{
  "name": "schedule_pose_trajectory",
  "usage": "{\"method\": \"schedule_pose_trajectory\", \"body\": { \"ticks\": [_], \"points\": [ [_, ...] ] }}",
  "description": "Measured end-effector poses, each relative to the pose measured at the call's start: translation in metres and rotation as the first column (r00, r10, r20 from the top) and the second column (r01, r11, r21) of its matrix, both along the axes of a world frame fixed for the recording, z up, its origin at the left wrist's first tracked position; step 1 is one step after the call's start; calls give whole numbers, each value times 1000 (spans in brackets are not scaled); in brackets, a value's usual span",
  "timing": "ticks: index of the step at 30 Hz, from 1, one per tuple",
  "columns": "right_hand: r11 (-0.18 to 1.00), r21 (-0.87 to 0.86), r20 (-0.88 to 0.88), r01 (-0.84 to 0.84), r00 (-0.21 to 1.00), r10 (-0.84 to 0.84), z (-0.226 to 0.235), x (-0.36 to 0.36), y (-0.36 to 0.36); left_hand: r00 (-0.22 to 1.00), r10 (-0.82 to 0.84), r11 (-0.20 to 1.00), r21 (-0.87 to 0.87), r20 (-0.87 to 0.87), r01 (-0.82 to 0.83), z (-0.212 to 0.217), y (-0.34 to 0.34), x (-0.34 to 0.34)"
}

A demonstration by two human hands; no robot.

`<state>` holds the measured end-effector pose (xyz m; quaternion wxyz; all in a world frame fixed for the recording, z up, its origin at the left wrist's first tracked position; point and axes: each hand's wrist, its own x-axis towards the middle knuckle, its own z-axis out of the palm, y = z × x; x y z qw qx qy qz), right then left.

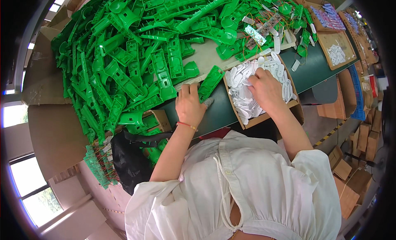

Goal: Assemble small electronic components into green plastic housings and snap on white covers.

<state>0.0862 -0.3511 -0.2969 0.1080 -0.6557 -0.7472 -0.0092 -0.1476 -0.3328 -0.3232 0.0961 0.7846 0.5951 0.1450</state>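
My left hand is closed at the near edge of the work table, with a grey cover on its thumb. Between thumb and fingers sits the near end of a green plastic housing half, which points away to the right. My right hand reaches into an open cardboard box full of small, flat, white plastic pieces. Its fingers are bent together and press down among the pieces. Whatever they pinch is hidden by the fingers.
A large heap of green housing halves covers the table's left and middle. Wired circuit boards lie at the back right. A shallow cardboard tray with white pieces stands further right. A black bag hangs below, left of my arm.
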Motion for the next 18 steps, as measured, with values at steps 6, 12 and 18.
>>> {"method": "schedule_pose_trajectory", "body": {
  "ticks": [6,12,18],
  "points": [
    [996,84,-442,-26,895,61,17,-2,-7,997,70,974,-215,-9,-71,-8,-7,-4],
    [939,-220,-960,-263,231,-160,10,-18,-31,450,703,516,-831,550,210,17,-21,-8],
    [940,-193,-979,-281,126,-163,19,-47,-41,88,684,525,-573,724,629,51,-48,9]
  ]
}}
